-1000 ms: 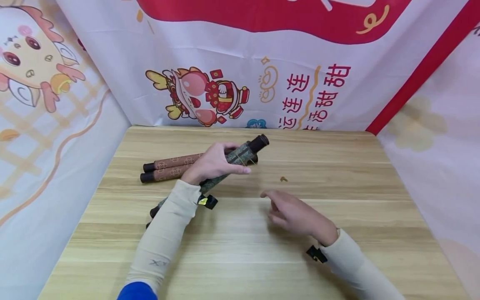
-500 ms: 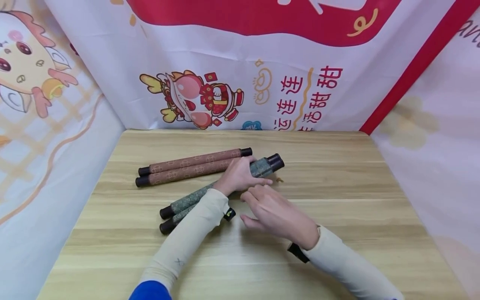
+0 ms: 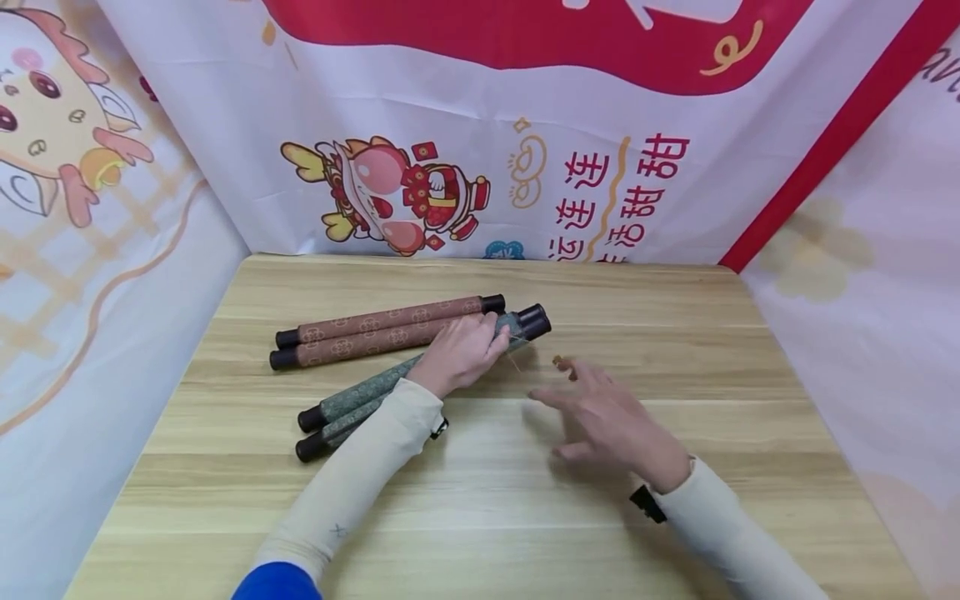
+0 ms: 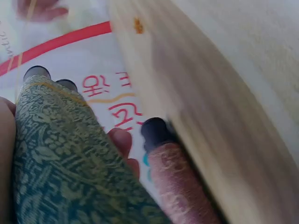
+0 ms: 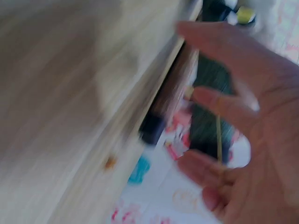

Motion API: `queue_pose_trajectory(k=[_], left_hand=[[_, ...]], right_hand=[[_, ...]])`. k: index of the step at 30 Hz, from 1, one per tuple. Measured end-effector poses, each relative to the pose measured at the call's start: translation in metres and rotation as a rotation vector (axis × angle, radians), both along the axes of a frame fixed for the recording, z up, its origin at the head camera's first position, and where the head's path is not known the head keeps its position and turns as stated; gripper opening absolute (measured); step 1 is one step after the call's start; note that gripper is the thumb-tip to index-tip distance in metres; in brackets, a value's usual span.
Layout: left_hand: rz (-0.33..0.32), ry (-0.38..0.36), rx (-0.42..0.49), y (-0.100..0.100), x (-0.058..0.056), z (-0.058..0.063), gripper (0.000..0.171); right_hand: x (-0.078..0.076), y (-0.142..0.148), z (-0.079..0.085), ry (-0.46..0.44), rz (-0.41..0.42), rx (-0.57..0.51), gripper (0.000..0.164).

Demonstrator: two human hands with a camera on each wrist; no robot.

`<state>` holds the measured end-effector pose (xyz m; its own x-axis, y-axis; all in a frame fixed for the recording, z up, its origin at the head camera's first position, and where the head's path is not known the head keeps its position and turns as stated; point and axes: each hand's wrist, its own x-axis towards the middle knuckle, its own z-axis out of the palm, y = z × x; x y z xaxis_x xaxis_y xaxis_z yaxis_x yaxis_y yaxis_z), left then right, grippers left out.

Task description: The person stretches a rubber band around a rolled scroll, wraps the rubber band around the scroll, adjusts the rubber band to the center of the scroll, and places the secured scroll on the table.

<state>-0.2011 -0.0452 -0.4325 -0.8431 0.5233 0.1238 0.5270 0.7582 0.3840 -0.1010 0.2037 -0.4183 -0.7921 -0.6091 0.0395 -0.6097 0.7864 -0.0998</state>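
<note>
My left hand (image 3: 459,352) grips two green patterned scrolls (image 3: 369,395) with dark end knobs, held together and slanting up to the right. A thin yellow rubber band (image 4: 56,91) circles them near the far end in the left wrist view, and a strand of it stretches away toward my right hand. Blurred by motion, my right hand (image 3: 618,423) is apart from the scrolls, its fingers spread; I cannot tell if a finger hooks the strand. Close by its fingertips lies a small brown-yellow crumpled piece (image 3: 559,362) on the table.
Two brown patterned scrolls (image 3: 390,329) with dark knobs lie side by side behind the green ones. The wooden table (image 3: 480,533) meets a printed white and red cloth (image 3: 450,92) at its back edge, with more printed cloth at both sides.
The green scrolls came down from over the brown ones, moved right, then slightly back left. My right hand came close to their end, then drew away to the right, fingers spreading.
</note>
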Motion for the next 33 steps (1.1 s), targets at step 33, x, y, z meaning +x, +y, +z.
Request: queue_pose_trajectory(k=[33], left_hand=[[-0.232,0.060,0.148,0.014,0.048,0.023,0.048]], right_hand=[[-0.017,-0.018,0.007,-0.677,-0.382,-1.128,0.051]])
